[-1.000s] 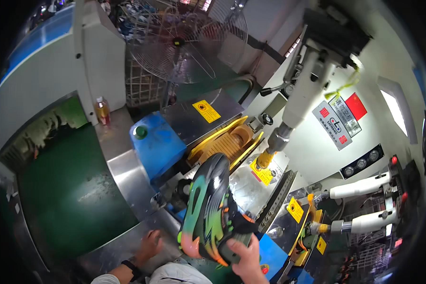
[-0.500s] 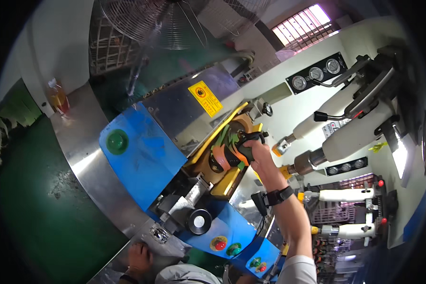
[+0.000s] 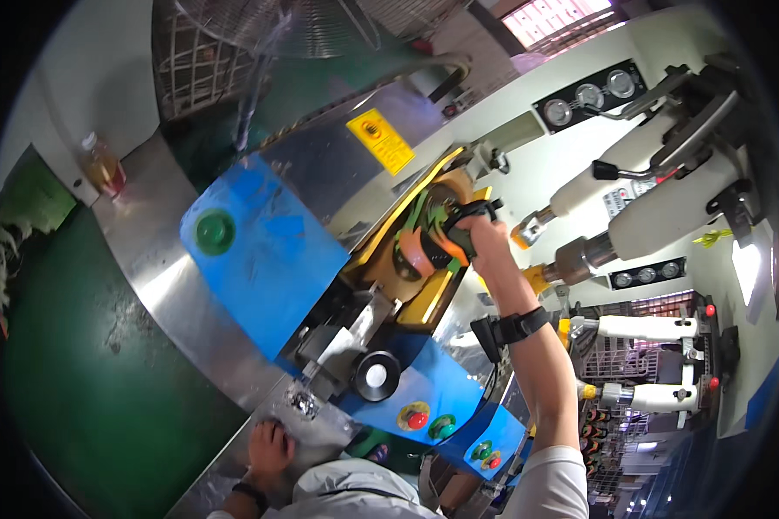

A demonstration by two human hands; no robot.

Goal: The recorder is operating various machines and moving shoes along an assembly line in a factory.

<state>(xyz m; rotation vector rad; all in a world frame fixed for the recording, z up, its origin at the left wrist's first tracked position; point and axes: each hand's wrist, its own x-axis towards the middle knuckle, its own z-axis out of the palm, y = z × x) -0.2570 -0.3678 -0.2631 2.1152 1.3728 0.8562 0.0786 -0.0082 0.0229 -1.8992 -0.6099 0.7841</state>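
A sandal-like shoe [image 3: 420, 246] with orange, green and black straps lies in the yellow-edged cradle of a press machine. My right hand [image 3: 486, 240] is closed on its black upper end, at the side toward the white cylinders. Which part of the shoe the fingers grip is partly hidden behind the hand. A dark band with a small black box [image 3: 512, 329] is around my right wrist. Near the lower edge, my left hand [image 3: 270, 446] rests on the metal ledge [image 3: 318, 432], fingers loosely bent and apart. It appears to hold nothing.
A blue housing [image 3: 264, 251] with a green button stands left of the cradle. Below are a black round knob [image 3: 375, 375] and a blue panel [image 3: 437, 389] with red and green buttons. White press cylinders [image 3: 671, 208] jut in from the right. A fan [image 3: 312, 26] stands behind.
The whole scene has shifted upward and slightly right in the picture. My right hand stays on the shoe, and my left hand remains on the ledge.
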